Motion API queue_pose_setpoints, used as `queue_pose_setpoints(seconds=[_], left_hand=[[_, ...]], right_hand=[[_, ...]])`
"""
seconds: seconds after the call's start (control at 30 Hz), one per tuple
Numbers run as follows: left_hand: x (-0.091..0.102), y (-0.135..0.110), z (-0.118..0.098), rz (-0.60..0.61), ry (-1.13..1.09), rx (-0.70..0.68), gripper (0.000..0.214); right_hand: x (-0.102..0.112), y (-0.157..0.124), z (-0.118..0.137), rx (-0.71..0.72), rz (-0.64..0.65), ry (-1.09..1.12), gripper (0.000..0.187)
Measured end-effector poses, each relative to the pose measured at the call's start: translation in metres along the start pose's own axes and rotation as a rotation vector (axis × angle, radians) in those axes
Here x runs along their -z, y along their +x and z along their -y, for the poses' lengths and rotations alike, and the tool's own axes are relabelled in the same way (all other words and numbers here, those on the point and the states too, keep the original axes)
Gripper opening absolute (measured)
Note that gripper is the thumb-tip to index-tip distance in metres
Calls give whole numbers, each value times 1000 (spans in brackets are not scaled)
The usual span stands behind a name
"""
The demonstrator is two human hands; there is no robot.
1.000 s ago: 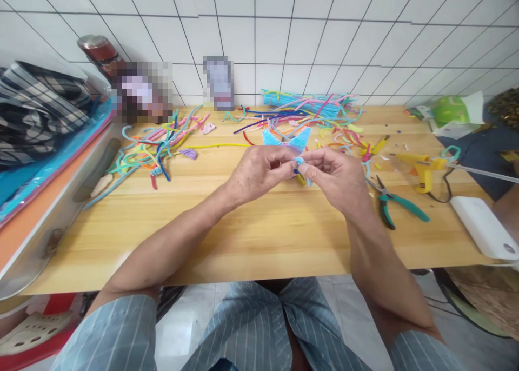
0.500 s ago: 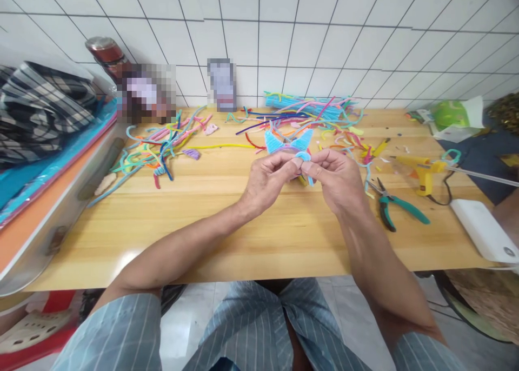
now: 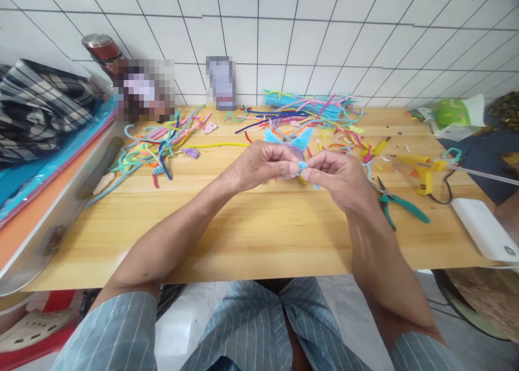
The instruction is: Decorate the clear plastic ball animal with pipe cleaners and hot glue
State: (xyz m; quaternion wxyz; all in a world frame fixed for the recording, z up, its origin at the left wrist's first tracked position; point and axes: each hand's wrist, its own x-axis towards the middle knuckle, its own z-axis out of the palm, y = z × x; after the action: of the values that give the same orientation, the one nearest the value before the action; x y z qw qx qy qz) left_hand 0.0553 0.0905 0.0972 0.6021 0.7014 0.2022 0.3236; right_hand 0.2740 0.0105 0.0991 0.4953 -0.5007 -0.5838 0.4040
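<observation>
Over the middle of the wooden table (image 3: 251,236), my left hand (image 3: 259,166) and my right hand (image 3: 338,177) meet fingertip to fingertip. Both pinch a light blue pipe cleaner (image 3: 302,166) bent into a small loop between them, its short tail hanging below my right thumb. Just behind my fingers a light blue pipe-cleaner piece with two pointed ears (image 3: 300,140) sticks up, partly hidden by my left hand. I cannot tell whether the strand is joined to that piece.
Loose coloured pipe cleaners (image 3: 158,144) lie at the left and in a heap at the back (image 3: 312,107). Green-handled pliers (image 3: 399,204), a yellow glue gun (image 3: 421,171) and a white box (image 3: 482,227) sit at the right. A metal tray (image 3: 57,209) borders the left edge.
Both hands stayed together over the table's middle, fingers working the blue strand; its loop, raised above the fingertips half a second ago, is now pressed lower between them.
</observation>
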Motion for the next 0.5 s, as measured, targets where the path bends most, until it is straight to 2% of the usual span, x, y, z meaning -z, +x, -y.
queue_pose_setpoints(seconds=[0.23, 0.33, 0.5], left_hand=[[1, -1, -4, 17, 37, 19, 52], [-6, -1, -1, -70, -5, -24, 55], [-22, -2, 7, -263, -135, -78, 60]], right_hand=[[2, -5, 2, 48, 0, -129, 33], [0, -2, -1, 34, -34, -62, 31], [-11, 5, -9, -6, -92, 208, 40]])
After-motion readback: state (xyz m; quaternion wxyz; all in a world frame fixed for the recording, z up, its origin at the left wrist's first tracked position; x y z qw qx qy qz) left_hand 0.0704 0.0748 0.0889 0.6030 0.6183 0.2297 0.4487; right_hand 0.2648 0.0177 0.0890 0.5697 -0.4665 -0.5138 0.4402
